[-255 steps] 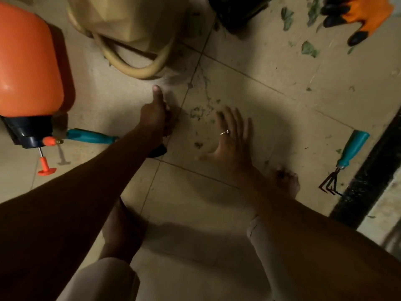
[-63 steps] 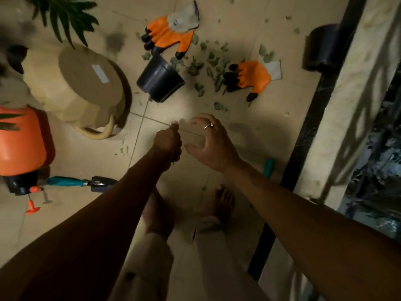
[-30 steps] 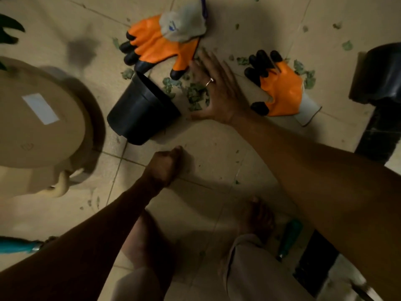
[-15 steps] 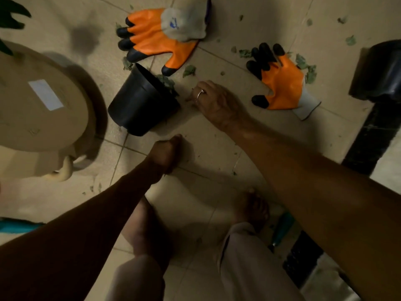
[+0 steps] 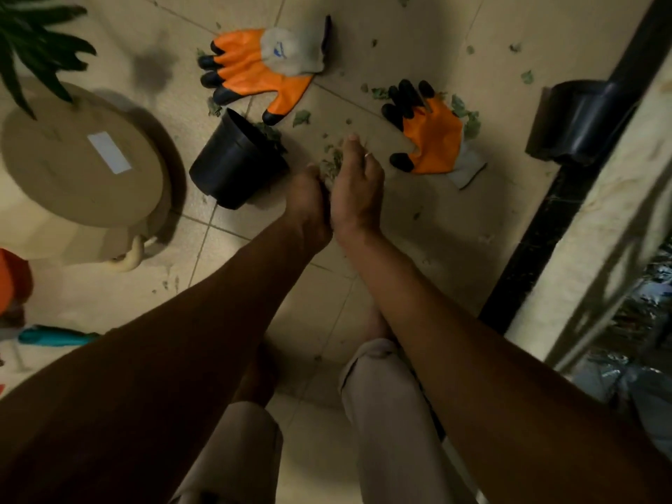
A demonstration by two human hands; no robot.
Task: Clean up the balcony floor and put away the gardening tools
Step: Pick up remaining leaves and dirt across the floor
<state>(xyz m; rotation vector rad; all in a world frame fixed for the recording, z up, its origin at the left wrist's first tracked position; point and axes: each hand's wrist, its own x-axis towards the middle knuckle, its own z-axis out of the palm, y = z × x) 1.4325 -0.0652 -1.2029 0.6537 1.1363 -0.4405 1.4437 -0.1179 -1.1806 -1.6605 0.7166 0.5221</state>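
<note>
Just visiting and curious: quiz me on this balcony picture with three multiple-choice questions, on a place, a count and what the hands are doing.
1. Where is the black pot?
A) upright on the ledge
B) lying on its side on the floor
C) hanging from the railing

2. How many orange gloves lie on the floor?
A) one
B) two
C) four

3. What are the left hand and right hand doing?
A) gripping a trowel
B) flat on the tiles
C) cupped together round leaf scraps

Answers: 1 B, its rim faces sideways; 2 B, only two show; 3 C, green bits show between the palms.
</note>
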